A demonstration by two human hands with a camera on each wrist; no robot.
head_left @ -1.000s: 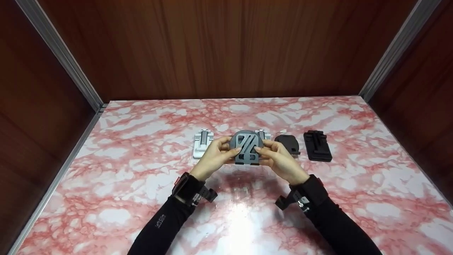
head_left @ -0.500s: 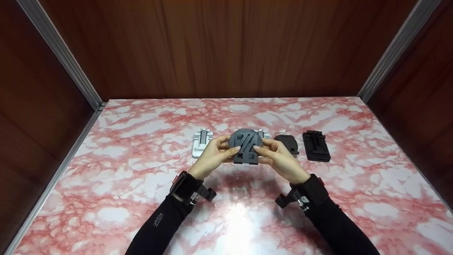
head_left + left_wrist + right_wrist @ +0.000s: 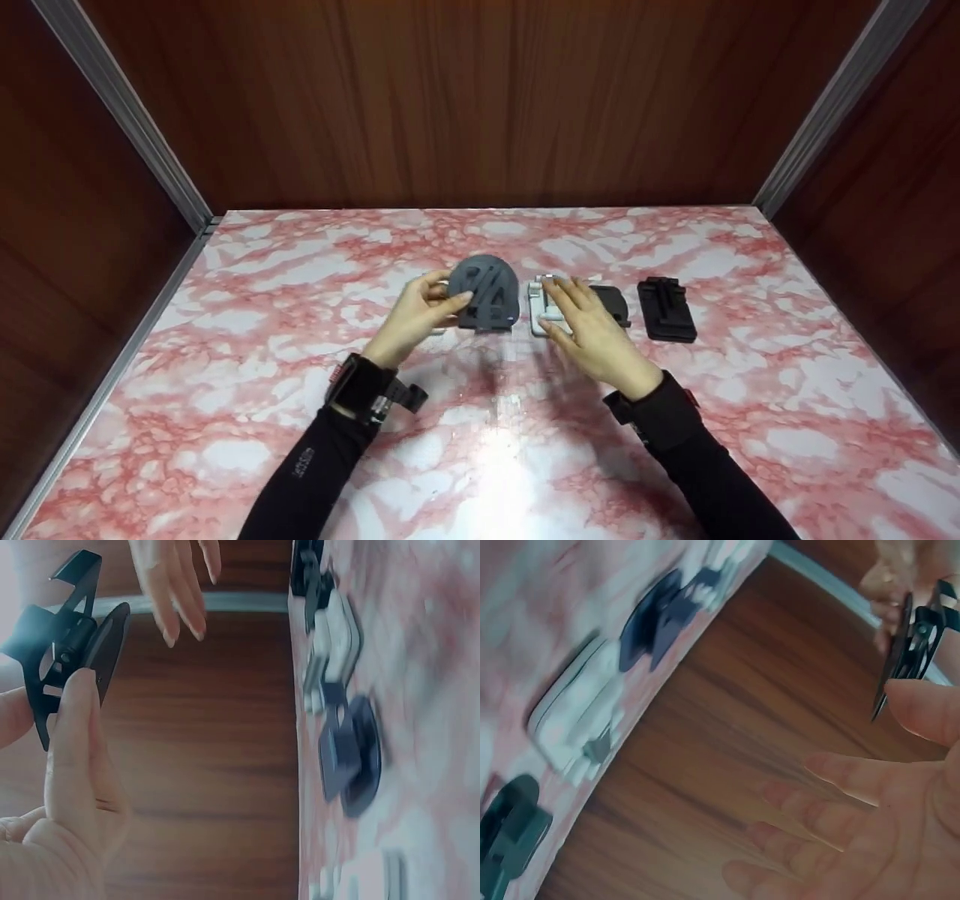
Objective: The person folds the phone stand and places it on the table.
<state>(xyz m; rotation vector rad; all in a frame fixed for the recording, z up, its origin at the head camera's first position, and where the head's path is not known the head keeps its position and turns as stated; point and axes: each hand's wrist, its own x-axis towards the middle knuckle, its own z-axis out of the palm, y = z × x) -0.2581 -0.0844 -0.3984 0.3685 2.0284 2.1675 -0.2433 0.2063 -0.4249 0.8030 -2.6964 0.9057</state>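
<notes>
My left hand (image 3: 416,315) pinches a dark grey folding phone stand (image 3: 489,292) by its left side, thumb on the slotted plate and fingers behind. Side-on in the left wrist view, the stand (image 3: 75,645) shows a round disc base and a slotted plate with a bent lip, folded at a hinge. My right hand (image 3: 600,334) has let its fingers extend, holding nothing, over a white phone stand (image 3: 538,307). Its palm and straight fingers show in the right wrist view. A second round dark stand (image 3: 364,757) on the table is hidden in the head view.
Right of the white stand lie a dark round stand (image 3: 613,304) and a black rectangular stand (image 3: 667,309). Another white stand (image 3: 371,877) sits at the row's left end, mostly behind my left hand in the head view. Wood panels (image 3: 480,105) enclose the marbled table (image 3: 750,375).
Both hands gripped the stand earlier. The right hand has let go and opened its fingers, moving slightly right. My left hand has carried the stand left and a little farther away.
</notes>
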